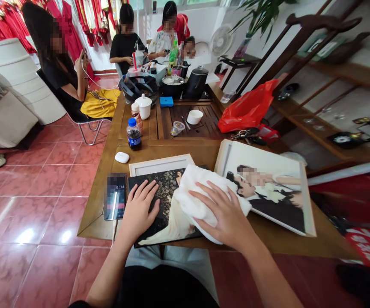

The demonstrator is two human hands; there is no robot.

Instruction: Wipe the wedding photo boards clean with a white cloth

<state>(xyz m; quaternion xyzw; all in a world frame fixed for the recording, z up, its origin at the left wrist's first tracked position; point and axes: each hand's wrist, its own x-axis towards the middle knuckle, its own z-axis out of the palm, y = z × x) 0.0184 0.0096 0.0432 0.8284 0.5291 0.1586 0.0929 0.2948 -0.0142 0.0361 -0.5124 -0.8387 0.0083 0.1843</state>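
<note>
My left hand (pixel 141 209) lies flat, palm down, with its fingers apart, on the left part of a dark photo panel (pixel 159 201) at the near edge of the table (pixel 172 146). My right hand (pixel 220 209) is spread over a bunched white cloth (pixel 201 184), fingers apart on top of it rather than closed around it. The cloth rests over the right part of the panel, covering much of its picture; a pale, trailing dress shows between my hands.

Just left of the panel lies a phone (pixel 114 201) with a cable at its near end. To the right, a light-edged framed picture (pixel 268 188) sits at a slant, the cloth just overlapping its near left side. Beyond the panel, partly hidden by it, is a pale frame (pixel 161 164), and to its left a small white case (pixel 122 157).

Farther along on the left stand a blue-capped bottle (pixel 134 136) and a white lidded cup (pixel 144 108). In the middle, a white bowl (pixel 195 116) sits on a dark tray (pixel 207 128), with a red plastic bag (pixel 249 107) to the right.

At the far end are a black pot (pixel 173 87) and several people, one seated at far left in a yellow skirt (pixel 99 102).
</note>
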